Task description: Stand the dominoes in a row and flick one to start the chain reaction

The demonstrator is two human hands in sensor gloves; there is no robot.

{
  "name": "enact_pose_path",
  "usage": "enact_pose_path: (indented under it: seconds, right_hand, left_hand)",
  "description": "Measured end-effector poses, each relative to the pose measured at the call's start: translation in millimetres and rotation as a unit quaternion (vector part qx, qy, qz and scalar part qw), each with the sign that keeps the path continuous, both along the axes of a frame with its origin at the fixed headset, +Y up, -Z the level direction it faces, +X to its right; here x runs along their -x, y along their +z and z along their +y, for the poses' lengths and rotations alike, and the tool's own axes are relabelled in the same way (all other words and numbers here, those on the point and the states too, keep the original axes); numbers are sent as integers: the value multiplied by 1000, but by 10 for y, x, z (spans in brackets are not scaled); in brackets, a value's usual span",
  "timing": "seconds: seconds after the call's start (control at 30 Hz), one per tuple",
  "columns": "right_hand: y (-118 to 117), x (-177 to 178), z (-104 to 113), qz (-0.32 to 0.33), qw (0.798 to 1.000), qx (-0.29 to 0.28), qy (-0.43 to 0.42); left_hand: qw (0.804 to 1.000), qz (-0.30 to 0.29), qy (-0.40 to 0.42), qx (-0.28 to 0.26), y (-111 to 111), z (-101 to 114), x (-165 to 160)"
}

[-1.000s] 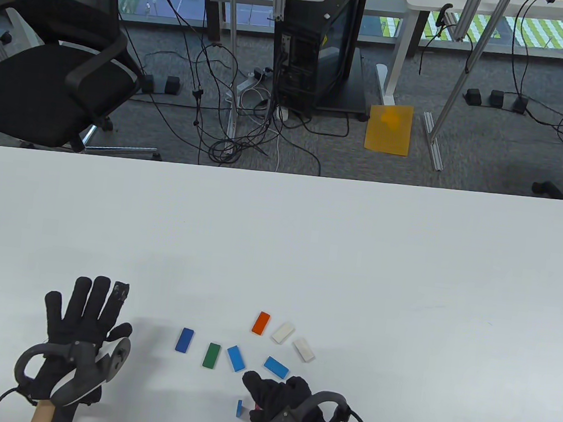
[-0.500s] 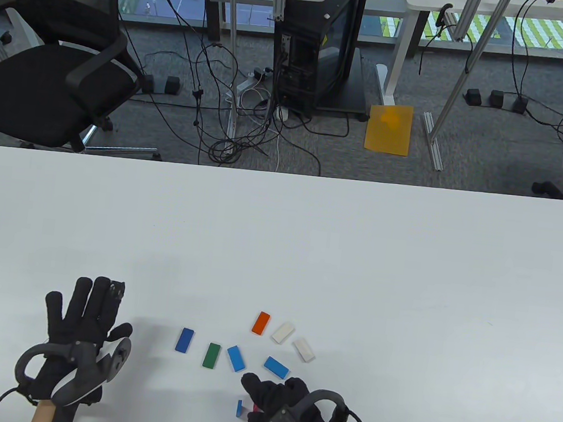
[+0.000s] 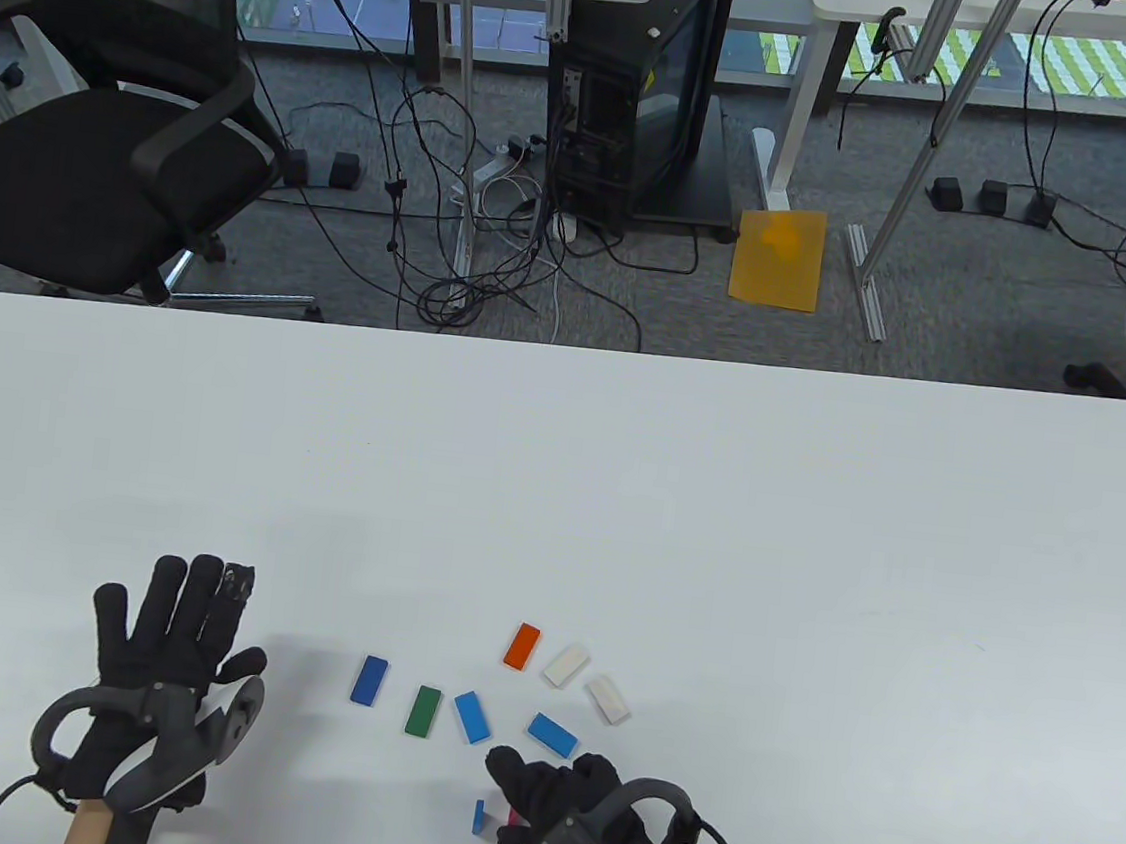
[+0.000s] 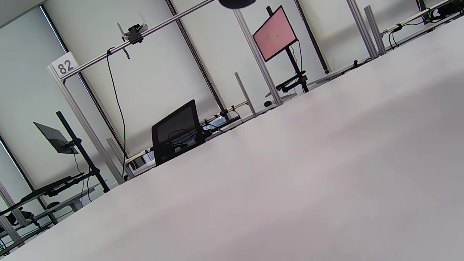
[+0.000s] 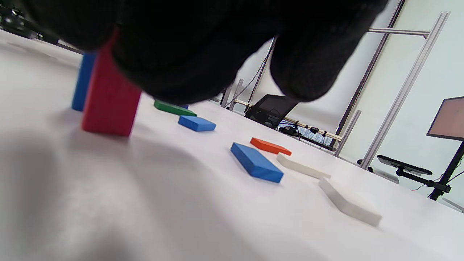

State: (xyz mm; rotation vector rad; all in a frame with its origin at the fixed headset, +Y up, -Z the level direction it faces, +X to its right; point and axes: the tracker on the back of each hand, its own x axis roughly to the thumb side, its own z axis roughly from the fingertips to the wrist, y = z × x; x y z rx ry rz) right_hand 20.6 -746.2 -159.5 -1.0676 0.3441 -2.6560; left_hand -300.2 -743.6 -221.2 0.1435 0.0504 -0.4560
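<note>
Red plastic domino (image 5: 108, 105) pinched upright on the white desk (image 3: 714, 518) by my right hand (image 3: 572, 815), just beside one standing blue domino (image 3: 479, 815), while seven flat dominoes (image 3: 495, 686) wait and my left hand (image 3: 161, 661) rests spread.

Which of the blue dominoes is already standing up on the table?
The small blue domino standing upright just left of the right hand, beside the red domino. The other three blue dominoes lie flat farther up the table.
</note>
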Motion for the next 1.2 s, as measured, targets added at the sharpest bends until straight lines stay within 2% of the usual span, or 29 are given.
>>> enact_pose_path:
  seconds: [0.97,1.07,1.2]
  right_hand:
    - [9,-4,3,-1,1000,-1,11]
    - [10,-36,60,-4,1000,0,6]
    - [41,-203,334,-23,997,-41,-54]
  left_hand:
    - [1000,-2,0,1,1,-6,-7]
    - [1000,-1,0,0,-1,-7,-4]
    - [1000,2,-3,1,1,0,-2]
